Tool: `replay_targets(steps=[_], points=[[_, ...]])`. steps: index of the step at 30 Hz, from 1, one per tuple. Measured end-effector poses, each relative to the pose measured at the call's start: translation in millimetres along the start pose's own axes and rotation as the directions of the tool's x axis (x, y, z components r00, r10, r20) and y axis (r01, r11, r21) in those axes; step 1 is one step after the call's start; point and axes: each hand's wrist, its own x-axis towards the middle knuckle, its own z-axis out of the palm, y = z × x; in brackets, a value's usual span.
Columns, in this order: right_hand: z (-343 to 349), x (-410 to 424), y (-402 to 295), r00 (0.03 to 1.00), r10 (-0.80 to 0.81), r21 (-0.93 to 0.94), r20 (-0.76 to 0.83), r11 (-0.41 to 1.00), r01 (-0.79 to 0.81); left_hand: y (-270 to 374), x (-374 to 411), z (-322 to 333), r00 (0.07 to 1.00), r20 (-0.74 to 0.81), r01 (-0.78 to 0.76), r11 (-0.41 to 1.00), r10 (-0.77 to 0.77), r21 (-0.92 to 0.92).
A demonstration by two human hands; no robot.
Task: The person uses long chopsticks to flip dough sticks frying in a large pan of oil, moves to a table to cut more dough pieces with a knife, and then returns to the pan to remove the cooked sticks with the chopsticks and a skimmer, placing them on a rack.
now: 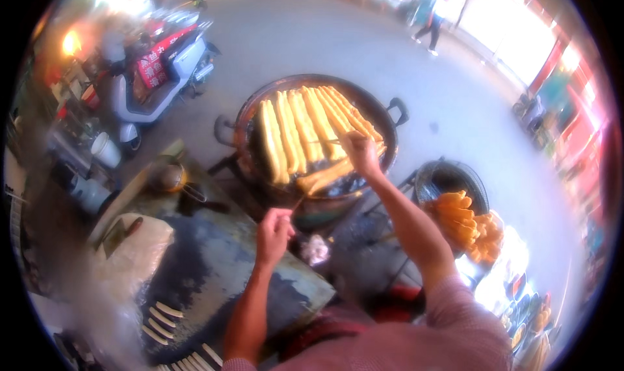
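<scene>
A wide black wok (246,105) with two loop handles holds dark oil and several long golden fried dough sticks (297,115) lying side by side. My right hand (360,151) is over the wok's right part, closed on a thin stick, likely a chopstick, that points left across the dough. Near the wok's front edge, my left hand (275,232) grips another thin stick, its tip at a dough stick (324,176) lying crosswise at the front. Whether the tips press on the dough cannot be told.
A floured worktable (219,254) at the left bears raw dough strips (163,315), a plastic-covered mass (141,244) and a strainer (168,176). Finished dough sticks (456,220) stand by a wire basket (451,171) at right. A scooter (161,83) is parked beyond; a person (434,22) walks farther off.
</scene>
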Motion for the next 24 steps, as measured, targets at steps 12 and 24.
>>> replay_targets(steps=[12, 24], points=[[-4.8, -5.7, -2.1, 0.985, 0.059, -0.144, -0.160, 0.986, -0.083, -11.5, -18.8, -6.5, 0.964, -0.202, -0.181, 0.983, 0.175, -0.010], [-6.6, -18.7, 16.7, 0.959, 0.112, 0.282, -0.261, 0.959, -0.035, -26.1, 6.5, -15.7, 0.939, -0.280, -0.153, 0.971, 0.201, 0.183]])
